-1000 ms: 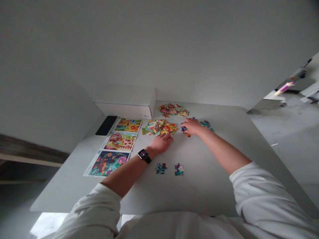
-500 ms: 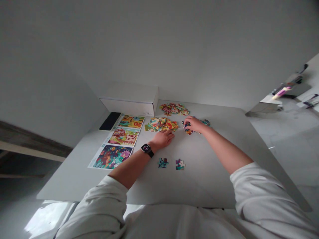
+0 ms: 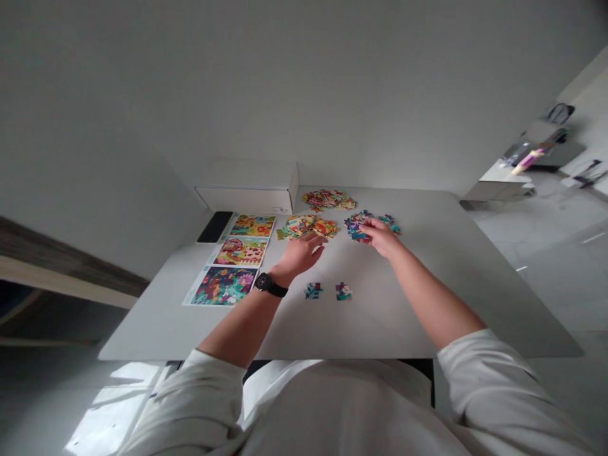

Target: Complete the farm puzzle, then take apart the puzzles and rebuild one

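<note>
Teal loose piece (image 3: 313, 291) and purple-and-white loose piece (image 3: 344, 291) lie flat on the near part of the surface (image 3: 408, 323), apart from each other. Beyond them, left hand (image 3: 301, 254): palm down, fingers extended, thumb spread to the side, nothing seen in its grip; fingertips at the near edge of the yellow pile (image 3: 304, 226), contact uncertain. Right hand (image 3: 380, 237): reaches forward and inward, fingers bent toward the thumb with a narrow gap, tips over the dark pile (image 3: 352, 227). Cannot tell whether a piece is pinched there.

Step in hand, judged: picking through the dark pile for a single piece. Next move, judged: calls for a fine thumb-and-finger pinch, freeing one piece without dragging its overlapping neighbours.

Farther back: red pile (image 3: 329, 199), with the white box (image 3: 244, 197) just beside it, to its left.
</note>
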`<state>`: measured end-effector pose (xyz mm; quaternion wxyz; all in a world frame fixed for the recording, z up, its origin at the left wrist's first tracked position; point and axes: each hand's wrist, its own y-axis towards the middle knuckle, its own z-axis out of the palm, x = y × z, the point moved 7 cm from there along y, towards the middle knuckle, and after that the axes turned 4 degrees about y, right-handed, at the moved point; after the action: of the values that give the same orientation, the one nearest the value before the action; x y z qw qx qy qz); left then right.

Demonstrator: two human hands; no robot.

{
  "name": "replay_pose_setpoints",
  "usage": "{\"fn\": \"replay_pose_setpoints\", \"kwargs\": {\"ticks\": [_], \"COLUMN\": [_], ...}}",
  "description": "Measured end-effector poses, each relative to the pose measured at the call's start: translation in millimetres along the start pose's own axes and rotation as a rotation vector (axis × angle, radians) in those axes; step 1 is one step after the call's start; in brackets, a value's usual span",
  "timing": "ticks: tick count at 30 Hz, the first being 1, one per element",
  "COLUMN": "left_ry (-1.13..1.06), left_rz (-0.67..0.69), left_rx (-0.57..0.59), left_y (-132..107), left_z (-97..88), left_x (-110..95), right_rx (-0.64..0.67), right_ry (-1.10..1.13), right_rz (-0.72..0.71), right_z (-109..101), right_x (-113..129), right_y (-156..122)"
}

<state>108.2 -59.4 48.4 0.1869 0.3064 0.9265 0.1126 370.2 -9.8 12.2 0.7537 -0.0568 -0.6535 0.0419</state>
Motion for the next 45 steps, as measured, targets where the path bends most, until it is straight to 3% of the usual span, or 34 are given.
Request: {"fn": "replay_pose_setpoints", "kwargs": {"ticks": [7, 10, 13, 21, 25, 29, 34, 41, 45], "left_ry": [-0.109, -0.204, -0.327, -0.736, -0.83, -0.85, -0.818, -0.807, -0.762], "left_rz": [0.067, 0.091, 0.106, -0.094, -0.171, -0.204, -0.179, -0.181, -0.166], "left_rx": [-0.139, -0.198, -0.171, -0.116, -0.162, -0.21, -0.159, -0.119, -0.099], "left_y": [-14, -23, -27, -25, -24, -25, -26, -28, -29], "left_z": [-2.3, 7.7, 22.9, 38.7, 37.8, 33.7, 34.2, 39.7, 39.1], "left_x": [-31, -33, -32, -23, -12, -4, -9, -12, -15], "right_rx": [0.001, 0.021, 0.043, 0.152, 0.149, 0.144, 0.149, 0.112, 0.14], "right_ry": [0.218, 0.24, 0.233, 0.184, 0.163, 0.125, 0.064, -0.033, -0.203], "right_rz": [0.041, 0.057, 0.035, 0.004, -0.004, -0.008, -0.016, -0.13, -0.243], "right_z": [12, 20, 26, 51, 52, 50, 52, 42, 45], "right_x": [-28, -42, -48, -49, -50, -51, -57, -54, -46], "right_y": [-55, -68, -76, -89, -91, -89, -87, -82, -86]}}
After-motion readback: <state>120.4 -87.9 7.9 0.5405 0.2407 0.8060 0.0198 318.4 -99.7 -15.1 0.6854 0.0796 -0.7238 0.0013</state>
